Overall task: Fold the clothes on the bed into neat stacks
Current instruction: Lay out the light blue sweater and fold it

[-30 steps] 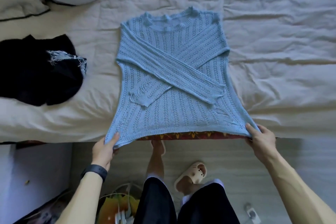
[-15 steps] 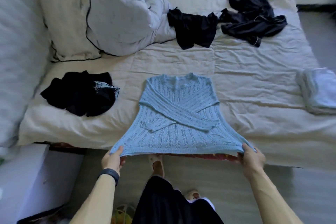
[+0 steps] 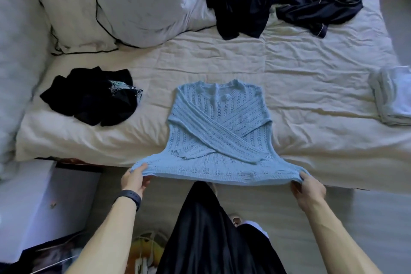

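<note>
White sheet, a little creased, covers the bed [image 3: 289, 69], which fills most of the frame. In the upper left we see a big heap of white bedding [image 3: 138, 2] with a thin black line along its edges.

In the lower middle of the frame lies the light blue knitted sweater [image 3: 218, 122]. Its neck points to the upper side and both sleeves are crossed over the front. Its upper part rests flat on the sheet, while the hem hangs past the near edge of the bed, stretched wide between the two hands.

A crumpled navy garment [image 3: 318, 6] lies in the upper right. Just beside it, at the upper middle, there is a black garment [image 3: 238, 13]. A black pile [image 3: 89, 95] with a small pale fringe sits at the middle left, well apart from the sweater. At the right edge we see a folded pale stack [image 3: 393, 95].

The left hand [image 3: 133, 179] pinches the left corner of the hem, with the thumb on top. The right hand [image 3: 310, 187] grips the right corner, with the fingers curled round the knit. A dark wristband [image 3: 130, 198] is on the left wrist.
</note>
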Tool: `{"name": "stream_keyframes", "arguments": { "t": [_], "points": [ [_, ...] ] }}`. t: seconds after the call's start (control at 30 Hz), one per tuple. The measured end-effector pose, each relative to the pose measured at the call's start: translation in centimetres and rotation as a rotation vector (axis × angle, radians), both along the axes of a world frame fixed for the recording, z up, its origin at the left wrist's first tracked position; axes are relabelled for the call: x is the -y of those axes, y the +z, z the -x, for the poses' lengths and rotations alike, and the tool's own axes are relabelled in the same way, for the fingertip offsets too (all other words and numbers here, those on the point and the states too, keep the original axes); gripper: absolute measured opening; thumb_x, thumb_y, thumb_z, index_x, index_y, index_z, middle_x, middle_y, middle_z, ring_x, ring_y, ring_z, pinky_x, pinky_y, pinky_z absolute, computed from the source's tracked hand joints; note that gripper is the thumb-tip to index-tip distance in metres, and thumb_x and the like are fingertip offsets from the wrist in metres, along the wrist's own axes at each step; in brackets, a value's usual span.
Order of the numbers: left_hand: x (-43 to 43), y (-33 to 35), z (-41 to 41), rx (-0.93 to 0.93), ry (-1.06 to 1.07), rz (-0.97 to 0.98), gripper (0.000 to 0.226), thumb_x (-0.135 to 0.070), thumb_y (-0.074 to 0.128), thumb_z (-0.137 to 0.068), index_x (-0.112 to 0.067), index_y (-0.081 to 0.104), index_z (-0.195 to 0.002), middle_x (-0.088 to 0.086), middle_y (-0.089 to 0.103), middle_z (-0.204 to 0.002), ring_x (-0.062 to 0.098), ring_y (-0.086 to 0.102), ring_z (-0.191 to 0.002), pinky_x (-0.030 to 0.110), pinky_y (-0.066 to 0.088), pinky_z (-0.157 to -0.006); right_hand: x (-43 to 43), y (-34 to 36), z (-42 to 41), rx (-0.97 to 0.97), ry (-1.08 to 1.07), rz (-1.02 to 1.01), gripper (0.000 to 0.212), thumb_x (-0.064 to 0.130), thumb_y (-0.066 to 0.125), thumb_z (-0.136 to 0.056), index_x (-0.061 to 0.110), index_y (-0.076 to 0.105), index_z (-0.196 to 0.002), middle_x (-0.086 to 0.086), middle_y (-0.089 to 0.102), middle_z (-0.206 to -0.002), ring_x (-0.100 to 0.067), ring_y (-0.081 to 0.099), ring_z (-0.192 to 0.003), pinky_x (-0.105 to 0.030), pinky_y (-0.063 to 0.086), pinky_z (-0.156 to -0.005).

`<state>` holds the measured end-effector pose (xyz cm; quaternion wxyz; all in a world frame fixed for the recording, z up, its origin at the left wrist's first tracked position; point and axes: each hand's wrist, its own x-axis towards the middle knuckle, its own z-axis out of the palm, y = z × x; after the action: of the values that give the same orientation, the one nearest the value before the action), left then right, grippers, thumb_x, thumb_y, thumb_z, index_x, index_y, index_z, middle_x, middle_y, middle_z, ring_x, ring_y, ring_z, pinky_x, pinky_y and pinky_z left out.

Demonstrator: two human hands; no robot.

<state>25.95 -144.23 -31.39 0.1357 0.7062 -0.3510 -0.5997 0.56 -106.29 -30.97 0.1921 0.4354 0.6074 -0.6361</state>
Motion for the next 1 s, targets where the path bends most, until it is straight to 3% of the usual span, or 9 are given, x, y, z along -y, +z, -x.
{"name": "stream_keyframes", "arguments": {
  "t": [0.1,0.2,0.47,0.57,0.63,0.7,0.77,0.83,1.0],
  "points": [
    [2.7,-0.2,3.3,-0.008,-0.02,0.001,0.02,-0.012,0.072,-0.089,-0.01,0.058,-0.103,0.009,0.064,-0.09,0.016,0.06,-0.064,0.027,0.048,-0.051,2.2,0.3,3.8,0.037,0.062,0.02,0.018,0.008,0.053,-0.101,0.016,0.051,-0.085,0.003,0.065,-0.049,-0.013,0.066,-0.053,-0.02,0.051,-0.04],
    [5.9,-0.9,7.7,-0.034,-0.047,-0.009,0.012,-0.013,0.067,-0.093,-0.011,0.058,-0.101,0.005,0.061,-0.078,0.011,0.061,-0.051,0.024,0.047,-0.047,5.3,-0.5,8.5,0.034,0.042,-0.001,0.013,0.01,0.055,-0.101,0.017,0.054,-0.09,-0.005,0.06,-0.08,-0.014,0.056,-0.07,-0.018,0.052,-0.042],
    [18.1,-6.6,24.4,-0.068,-0.081,0.048,0.011,-0.015,0.071,-0.089,-0.015,0.061,-0.094,0.005,0.064,-0.079,0.015,0.06,-0.063,0.027,0.049,-0.059,16.9,-6.1,24.4,-0.045,0.029,-0.066,0.021,0.006,0.059,-0.096,0.019,0.056,-0.08,-0.004,0.055,-0.078,-0.012,0.055,-0.067,-0.02,0.052,-0.047],
    [21.9,-10.6,30.1,-0.088,-0.113,0.063,0.005,-0.016,0.067,-0.092,-0.016,0.062,-0.092,0.003,0.063,-0.078,0.014,0.059,-0.059,0.021,0.047,-0.048,20.8,-10.4,29.7,-0.059,0.093,-0.044,0.014,0.012,0.055,-0.101,0.021,0.059,-0.092,-0.001,0.059,-0.087,-0.012,0.059,-0.073,-0.021,0.054,-0.056],
    [23.3,-13.8,32.3,-0.086,-0.231,0.061,0.007,-0.02,0.061,-0.096,-0.018,0.059,-0.09,0.004,0.061,-0.083,0.017,0.059,-0.068,0.019,0.042,-0.045,22.2,-13.9,31.4,-0.048,0.229,-0.058,0.006,0.02,0.055,-0.102,0.021,0.061,-0.105,0.001,0.059,-0.092,-0.011,0.058,-0.074,-0.024,0.049,-0.061],
    [23.7,-16.6,33.3,0.067,-0.399,0.142,0.007,-0.025,0.062,-0.095,-0.019,0.059,-0.095,0.003,0.059,-0.091,0.02,0.057,-0.085,0.024,0.046,-0.062,22.5,-17.5,31.9,-0.04,0.43,-0.251,0.024,0.028,0.063,-0.098,0.015,0.061,-0.118,-0.003,0.058,-0.094,-0.018,0.056,-0.079,-0.025,0.046,-0.061],
    [23.3,-18.3,33.5,0.247,-0.429,0.291,0.028,-0.026,0.069,-0.087,-0.015,0.061,-0.112,-0.001,0.061,-0.103,0.018,0.058,-0.095,0.027,0.045,-0.079,22.0,-20.1,32.0,-0.076,0.56,-0.525,0.054,0.033,0.071,-0.091,0.008,0.054,-0.136,-0.011,0.061,-0.116,-0.026,0.059,-0.104,-0.037,0.053,-0.087],
    [22.4,-18.9,33.7,0.322,-0.449,0.378,0.04,-0.026,0.072,-0.084,-0.013,0.06,-0.12,-0.003,0.06,-0.103,0.014,0.056,-0.092,0.024,0.041,-0.081,21.7,-21.4,32.0,-0.092,0.613,-0.586,0.067,0.039,0.075,-0.087,0.008,0.049,-0.141,-0.013,0.061,-0.131,-0.03,0.058,-0.119,-0.049,0.047,-0.106],
    [21.8,-19.1,33.9,0.398,-0.58,0.34,0.052,-0.04,0.073,-0.086,-0.012,0.052,-0.124,-0.001,0.062,-0.11,0.023,0.06,-0.102,0.029,0.042,-0.084,22.0,-21.5,33.8,-0.113,0.735,-0.618,0.074,0.046,0.082,-0.081,0.012,0.049,-0.138,-0.011,0.064,-0.129,-0.028,0.061,-0.118,-0.043,0.045,-0.107]
  ]
}}
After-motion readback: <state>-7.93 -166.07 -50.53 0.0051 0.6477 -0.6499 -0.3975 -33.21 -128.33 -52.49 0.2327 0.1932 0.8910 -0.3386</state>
